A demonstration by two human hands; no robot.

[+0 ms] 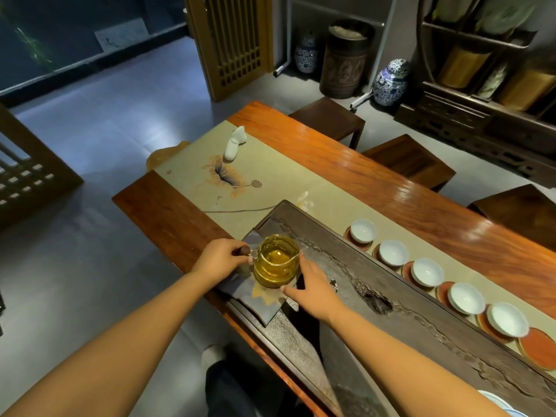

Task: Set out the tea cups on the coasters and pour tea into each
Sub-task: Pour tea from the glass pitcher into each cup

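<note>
A glass pitcher (276, 260) of amber tea stands on a dark cloth (261, 308) at the left end of the dark tea tray (391, 284). My left hand (221, 258) grips its dark handle. My right hand (313, 288) rests against the pitcher's right side and base. Along the tray's far side runs a row of several white cups on reddish coasters, from the farthest cup (363, 230) to the nearest cup (507, 319). All of these cups look empty. One coaster (538, 347) at the near end is bare.
The orange wooden table (346, 164) carries a beige runner (270, 176) with a white figurine (233, 144). Dark wooden stools (409, 161) stand along the far side. Blue-and-white jars (391, 82) and a shelf sit behind.
</note>
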